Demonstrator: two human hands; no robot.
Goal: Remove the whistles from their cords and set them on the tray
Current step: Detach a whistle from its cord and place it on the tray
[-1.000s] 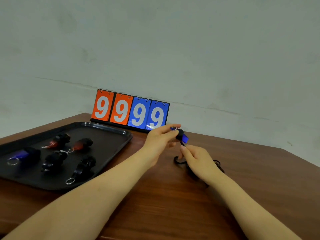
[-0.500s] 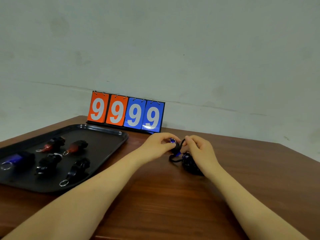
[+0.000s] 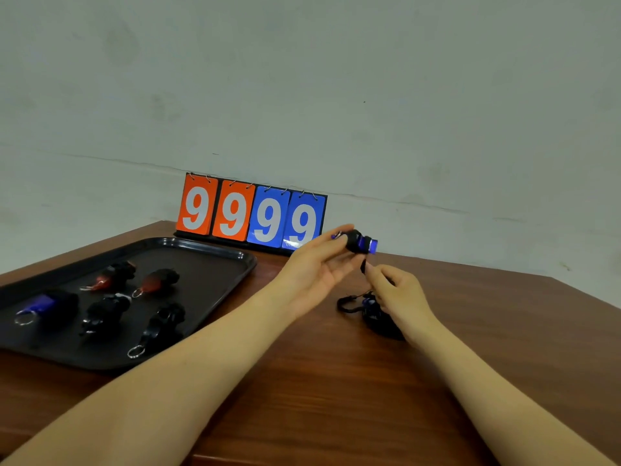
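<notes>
Pinched between my left hand's (image 3: pixel 316 264) thumb and fingertips, a black-and-blue whistle (image 3: pixel 361 242) sits raised above the wooden table (image 3: pixel 336 381), its blue end pointing away from my palm. Just below it, my right hand (image 3: pixel 400 297) pinches the end of a black cord (image 3: pixel 349 302), whose bundle lies on the table under that hand. Off to the left of my grip, a black tray (image 3: pixel 215 264) carries five whistles: two red-and-black, one blue, two black. Behind my left hand stands a flip scoreboard (image 3: pixel 252 213) reading 9999, against the wall.
</notes>
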